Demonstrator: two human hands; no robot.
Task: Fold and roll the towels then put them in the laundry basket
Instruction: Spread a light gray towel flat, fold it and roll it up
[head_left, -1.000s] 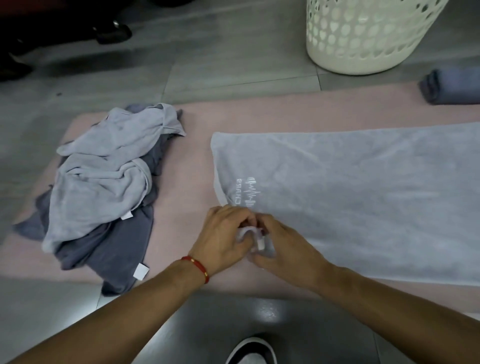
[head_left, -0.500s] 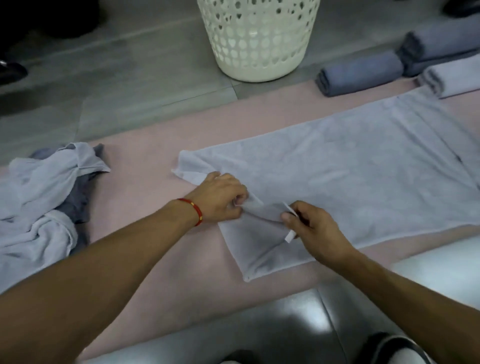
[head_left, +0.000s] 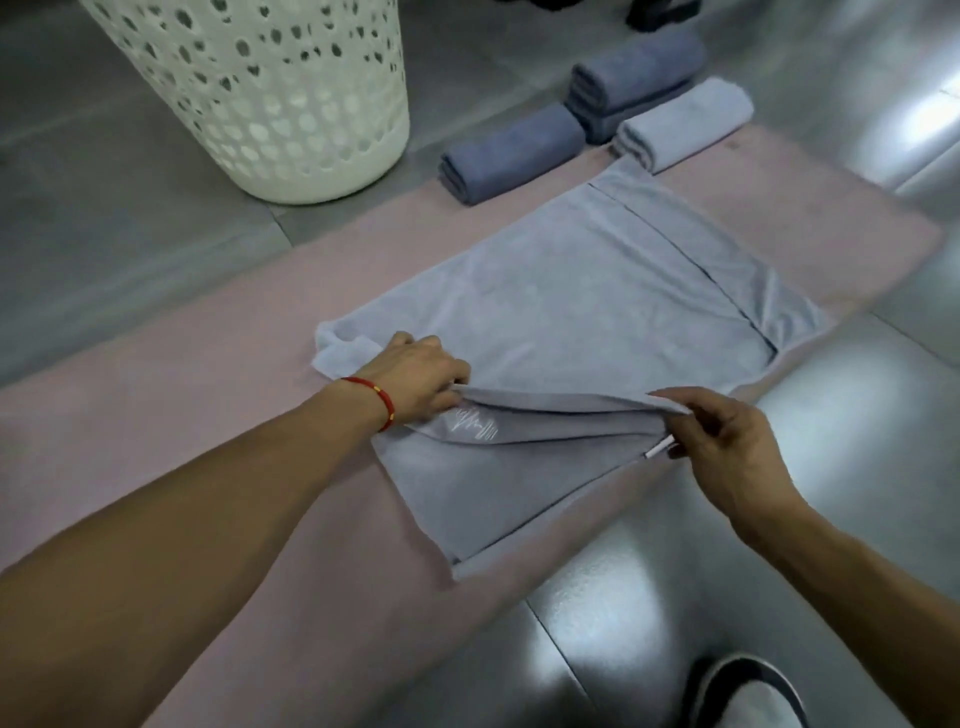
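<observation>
The hands were close together half a second ago; now they are far apart, and the fold between them is longer. The left hand (head_left: 415, 376) pinches the towel (head_left: 597, 306) edge with curled fingers (head_left: 457, 387). The towel lies on the pink mat (head_left: 218, 415), near the basket (head_left: 270, 104). The right hand (head_left: 727, 447) pinches the lifted edge too.

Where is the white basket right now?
The basket stands on the grey floor at the top left of the head view, just beyond the pink mat, with a dark rolled towel to its right.
</observation>
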